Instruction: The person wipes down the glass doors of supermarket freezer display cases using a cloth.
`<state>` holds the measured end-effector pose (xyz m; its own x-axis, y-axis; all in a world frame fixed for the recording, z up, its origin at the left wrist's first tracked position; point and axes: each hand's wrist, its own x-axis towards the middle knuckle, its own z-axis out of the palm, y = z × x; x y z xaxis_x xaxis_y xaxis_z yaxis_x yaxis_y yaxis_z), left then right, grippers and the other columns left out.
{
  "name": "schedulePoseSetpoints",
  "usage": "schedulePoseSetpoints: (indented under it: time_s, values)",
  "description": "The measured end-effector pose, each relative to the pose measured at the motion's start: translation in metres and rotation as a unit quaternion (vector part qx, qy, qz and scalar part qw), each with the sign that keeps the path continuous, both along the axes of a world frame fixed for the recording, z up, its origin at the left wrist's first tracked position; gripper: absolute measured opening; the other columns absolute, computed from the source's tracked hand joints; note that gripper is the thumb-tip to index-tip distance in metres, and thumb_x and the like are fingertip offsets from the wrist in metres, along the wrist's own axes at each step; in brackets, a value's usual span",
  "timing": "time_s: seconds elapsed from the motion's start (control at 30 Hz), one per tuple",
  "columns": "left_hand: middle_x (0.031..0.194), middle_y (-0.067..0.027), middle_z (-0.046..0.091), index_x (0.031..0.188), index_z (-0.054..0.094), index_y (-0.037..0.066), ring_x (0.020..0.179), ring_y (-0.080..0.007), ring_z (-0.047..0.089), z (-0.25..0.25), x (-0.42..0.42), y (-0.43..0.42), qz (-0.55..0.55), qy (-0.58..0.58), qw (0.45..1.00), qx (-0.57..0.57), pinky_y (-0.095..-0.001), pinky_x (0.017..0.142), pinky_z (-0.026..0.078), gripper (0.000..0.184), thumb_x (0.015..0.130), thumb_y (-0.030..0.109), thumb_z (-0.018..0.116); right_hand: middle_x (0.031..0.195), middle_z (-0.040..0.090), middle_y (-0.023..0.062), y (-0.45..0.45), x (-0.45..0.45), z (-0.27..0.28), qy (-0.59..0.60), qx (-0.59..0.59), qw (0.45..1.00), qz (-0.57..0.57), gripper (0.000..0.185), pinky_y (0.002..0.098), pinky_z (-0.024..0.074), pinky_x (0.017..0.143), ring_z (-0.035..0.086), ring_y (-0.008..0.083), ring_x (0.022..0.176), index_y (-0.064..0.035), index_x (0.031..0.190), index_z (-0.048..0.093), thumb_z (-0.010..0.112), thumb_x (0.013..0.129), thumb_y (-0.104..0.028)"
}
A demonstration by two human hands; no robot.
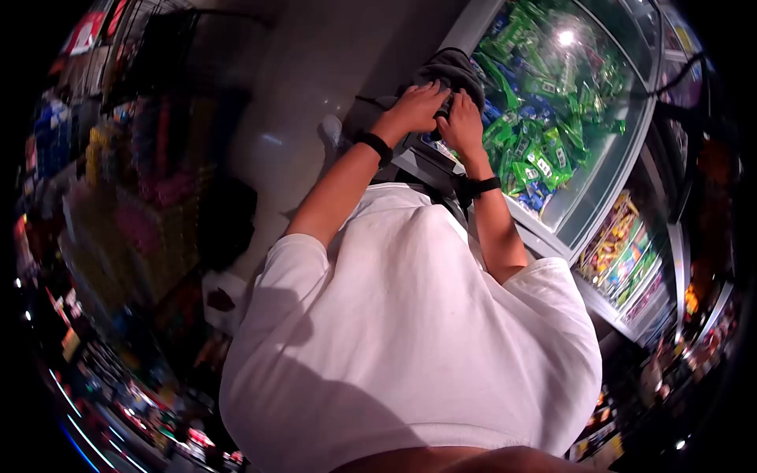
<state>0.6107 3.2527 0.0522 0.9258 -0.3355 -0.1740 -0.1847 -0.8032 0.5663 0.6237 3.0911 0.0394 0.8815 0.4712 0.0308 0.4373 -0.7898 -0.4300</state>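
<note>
Both hands meet at a dark grey cloth item (pixel 453 67), perhaps a bag, beside the edge of a glass-topped case. My left hand (pixel 418 108) lies on its near side with the fingers bent over dark material. Close by on the right, my right hand (pixel 463 122) has its fingers curled against the same dark item. A black band is on each wrist. What lies under the fingers is too dark to make out.
A glass-topped case (pixel 583 229) holds many green and blue packets (pixel 544 162). Shelves with colourful packs (pixel 623 252) stand below it at the right. Stacked goods (pixel 150 205) are at the left, beside the grey floor (pixel 276 102).
</note>
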Motion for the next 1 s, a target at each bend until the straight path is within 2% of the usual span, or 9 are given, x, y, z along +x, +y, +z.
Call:
schedulePoseSetpoints:
  time_s: [0.17, 0.23, 0.3, 0.57, 0.6, 0.77, 0.83, 0.87, 1.0]
  values:
    - [0.142, -0.0249, 0.041, 0.14, 0.043, 0.007, 0.136, -0.0343, 0.037, -0.011, 0.01, 0.006, -0.109, -0.029, 0.993, -0.023, -0.0465, 0.109, 0.029, 0.067, 0.076, 0.018, 0.061, 0.137, 0.044, 0.0248, 0.008, -0.013, 0.015, -0.007, -0.071, 0.989, -0.131, 0.071, 0.0537, 0.0341, 0.103, 0.042, 0.0399, 0.126, -0.0012, 0.128, 0.046, 0.069, 0.07, -0.033]
    - [0.142, -0.0239, 0.042, 0.139, 0.043, 0.008, 0.135, -0.0341, 0.038, -0.006, 0.01, 0.017, -0.159, -0.031, 0.987, -0.024, -0.0464, 0.108, 0.031, 0.068, 0.075, 0.02, 0.065, 0.139, 0.04, 0.0245, 0.026, -0.032, 0.03, 0.067, -0.141, 0.97, -0.186, 0.077, 0.0603, 0.0343, 0.099, 0.04, 0.0442, 0.126, -0.0015, 0.133, 0.042, 0.071, 0.07, -0.035]
    - [0.144, -0.0215, 0.04, 0.138, 0.043, 0.007, 0.135, -0.0325, 0.037, -0.006, 0.011, 0.024, -0.232, 0.043, 0.972, 0.021, -0.047, 0.107, 0.032, 0.068, 0.076, 0.02, 0.069, 0.138, 0.039, 0.0253, 0.044, -0.053, 0.016, 0.081, -0.18, 0.956, -0.219, 0.088, 0.0637, 0.034, 0.097, 0.038, 0.0469, 0.127, -0.001, 0.137, 0.037, 0.075, 0.068, -0.039]
    - [0.148, -0.0151, 0.038, 0.139, 0.041, 0.008, 0.138, -0.0299, 0.034, 0.006, -0.001, 0.081, -0.386, 0.108, 0.916, 0.028, -0.0487, 0.107, 0.034, 0.076, 0.074, 0.033, 0.073, 0.125, 0.047, 0.0199, 0.114, -0.103, 0.032, 0.099, -0.187, 0.941, -0.263, 0.073, 0.0483, 0.0428, 0.088, 0.046, 0.0362, 0.113, 0.0017, 0.119, 0.05, 0.076, 0.064, -0.038]
    - [0.147, -0.0167, 0.038, 0.14, 0.037, 0.007, 0.139, -0.0297, 0.032, 0.038, 0.009, 0.077, -0.421, 0.217, 0.879, 0.061, -0.0464, 0.109, 0.033, 0.071, 0.076, 0.016, 0.067, 0.114, 0.051, 0.0159, 0.116, -0.108, 0.038, 0.09, -0.172, 0.945, -0.263, 0.067, 0.0445, 0.0423, 0.088, 0.048, 0.032, 0.109, -0.0005, 0.113, 0.054, 0.077, 0.062, -0.037]
    - [0.148, -0.0181, 0.037, 0.142, 0.033, 0.011, 0.142, -0.0317, 0.026, 0.027, 0.002, 0.055, -0.528, 0.197, 0.818, 0.111, -0.0468, 0.112, 0.027, 0.073, 0.073, 0.002, 0.056, 0.106, 0.053, 0.0133, 0.086, -0.127, 0.043, 0.069, -0.058, 0.949, -0.302, 0.058, 0.0423, 0.0413, 0.089, 0.051, 0.0294, 0.106, -0.0018, 0.106, 0.057, 0.077, 0.061, -0.031]
    - [0.149, -0.0182, 0.035, 0.142, 0.03, 0.009, 0.141, -0.0343, 0.029, 0.024, -0.003, 0.033, -0.473, 0.142, 0.865, 0.089, -0.056, 0.11, 0.028, 0.071, 0.077, 0.004, 0.057, 0.108, 0.054, 0.0145, 0.071, -0.132, 0.045, 0.033, -0.009, 0.924, -0.38, 0.056, 0.0436, 0.0397, 0.095, 0.052, 0.0309, 0.106, 0.0006, 0.107, 0.055, 0.074, 0.061, -0.024]
    - [0.15, -0.0178, 0.032, 0.141, 0.029, 0.009, 0.14, -0.0366, 0.028, 0.006, -0.004, 0.02, -0.482, 0.11, 0.866, 0.076, -0.0598, 0.108, 0.028, 0.07, 0.078, 0.009, 0.059, 0.112, 0.055, 0.0136, 0.068, -0.133, 0.048, 0.019, -0.036, 0.908, -0.416, 0.054, 0.0415, 0.0363, 0.102, 0.051, 0.0296, 0.112, 0.0003, 0.11, 0.056, 0.071, 0.062, -0.02]
    - [0.149, -0.0221, 0.03, 0.136, 0.033, 0.007, 0.135, -0.0393, 0.036, -0.012, 0.013, -0.034, -0.537, 0.041, 0.842, 0.04, -0.0573, 0.105, 0.034, 0.07, 0.076, 0.019, 0.067, 0.11, 0.055, 0.0101, 0.037, -0.131, 0.015, -0.124, -0.14, 0.857, -0.48, 0.052, 0.0387, 0.0355, 0.1, 0.051, 0.0258, 0.112, -0.0036, 0.11, 0.057, 0.07, 0.063, -0.022]
